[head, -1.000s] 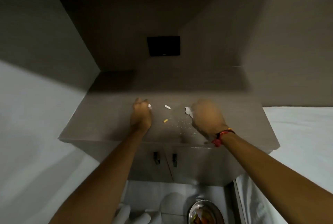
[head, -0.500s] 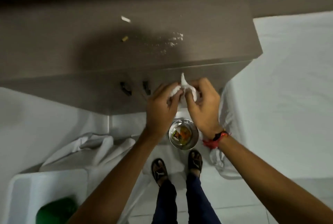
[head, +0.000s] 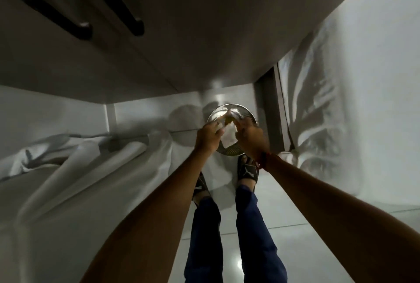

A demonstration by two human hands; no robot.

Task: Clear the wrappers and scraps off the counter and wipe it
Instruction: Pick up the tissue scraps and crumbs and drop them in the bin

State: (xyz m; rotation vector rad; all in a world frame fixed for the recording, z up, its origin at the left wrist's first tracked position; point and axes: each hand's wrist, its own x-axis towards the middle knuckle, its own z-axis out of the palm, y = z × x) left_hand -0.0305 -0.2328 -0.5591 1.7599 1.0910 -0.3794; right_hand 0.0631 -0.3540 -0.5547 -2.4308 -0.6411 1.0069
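Note:
A round steel bin (head: 231, 152) stands on the floor below the cabinet, with scraps inside. Both hands are low over its mouth. My left hand (head: 208, 139) and my right hand (head: 250, 138) pinch a crumpled white wrapper (head: 228, 139) between them, just above the bin. A red band sits on the right wrist. The counter top and the scraps on it are out of view.
The grey cabinet front (head: 204, 44) with two black handles (head: 122, 7) hangs overhead. White sheets (head: 79, 157) lie bunched on the left, and a draped white sheet (head: 341, 100) is on the right. My feet in black sandals (head: 247, 172) stand on the tiled floor.
The view has dropped from the counter to the floor. Both hands carried the white wrapper down from the counter's front edge to just over the steel bin.

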